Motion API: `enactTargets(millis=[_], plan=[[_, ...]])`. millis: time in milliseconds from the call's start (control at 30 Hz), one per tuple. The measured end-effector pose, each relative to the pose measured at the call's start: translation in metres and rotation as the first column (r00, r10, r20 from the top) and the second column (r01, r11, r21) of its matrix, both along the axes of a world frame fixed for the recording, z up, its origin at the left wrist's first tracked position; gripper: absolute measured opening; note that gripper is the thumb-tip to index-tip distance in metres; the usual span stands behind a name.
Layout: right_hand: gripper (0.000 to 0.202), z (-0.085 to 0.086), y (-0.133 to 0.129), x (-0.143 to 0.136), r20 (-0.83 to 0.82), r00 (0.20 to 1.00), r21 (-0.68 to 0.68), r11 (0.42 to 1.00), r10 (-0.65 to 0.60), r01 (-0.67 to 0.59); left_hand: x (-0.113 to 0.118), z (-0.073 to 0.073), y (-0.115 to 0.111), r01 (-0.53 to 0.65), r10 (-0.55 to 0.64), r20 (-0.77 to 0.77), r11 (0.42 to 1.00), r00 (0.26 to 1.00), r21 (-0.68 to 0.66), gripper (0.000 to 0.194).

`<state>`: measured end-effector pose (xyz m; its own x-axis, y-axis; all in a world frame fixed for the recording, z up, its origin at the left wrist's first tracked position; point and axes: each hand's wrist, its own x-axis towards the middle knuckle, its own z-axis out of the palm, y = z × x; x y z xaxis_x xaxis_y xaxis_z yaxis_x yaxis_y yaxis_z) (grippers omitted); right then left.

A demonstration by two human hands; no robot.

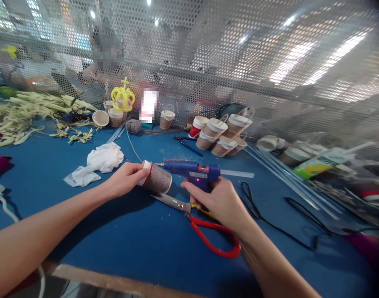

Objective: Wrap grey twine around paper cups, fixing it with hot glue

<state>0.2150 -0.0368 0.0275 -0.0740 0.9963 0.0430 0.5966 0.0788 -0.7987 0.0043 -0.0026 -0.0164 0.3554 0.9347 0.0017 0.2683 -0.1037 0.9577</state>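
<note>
My left hand [129, 178] is closed on a cup wrapped in grey-brown cord [158, 179], tilted on its side, with a white rim and a red band. From the cup a strand of cord runs back to a grey ball of yarn [134, 126]. In my right hand [219, 200] is a blue glue gun [189, 169], its nozzle pointing left at the cup's rim and a clear glue stick out of its back. A red light shows on its side. Under the gun and my right hand lie scissors [216, 240] with red handles.
Crumpled white cloth [105, 158] lies left on the blue table [115, 231]. Wrapped cups [223, 145] stand back right, beside clear glue sticks [282, 178]. A black cable [276, 225] crosses the right side. Pale plant strips [25, 107] cover the back left, before a perforated metal screen [189, 54].
</note>
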Motion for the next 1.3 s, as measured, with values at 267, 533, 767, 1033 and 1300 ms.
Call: enactTargets(millis=[267,533,767,1033,1300], plan=[[0.028,-0.001,-0.005,0.001,0.125,0.989,0.094,0.992,0.077,-0.09,0.001,0.008,-0.004,0.016,-0.016,0.01,1.0,1.0,-0.022,0.037],[0.024,-0.012,-0.007,0.002,0.275,0.955,0.28,0.94,0.114,-0.193,0.002,0.011,-0.003,0.049,-0.049,0.013,0.999,0.999,-0.018,0.038],[0.019,-0.01,-0.007,0.001,0.386,0.915,0.39,0.879,0.115,-0.275,0.0,0.008,-0.001,0.048,-0.046,-0.053,0.998,0.998,0.034,0.04],[0.016,-0.007,-0.007,0.003,0.381,0.914,0.383,0.876,0.141,-0.295,-0.001,0.003,-0.001,0.078,-0.069,-0.104,0.993,0.992,0.088,0.044],[0.015,-0.011,-0.009,0.003,0.35,0.928,0.395,0.877,0.132,-0.273,-0.002,0.004,-0.001,0.08,-0.067,-0.138,0.993,0.988,0.091,0.045]])
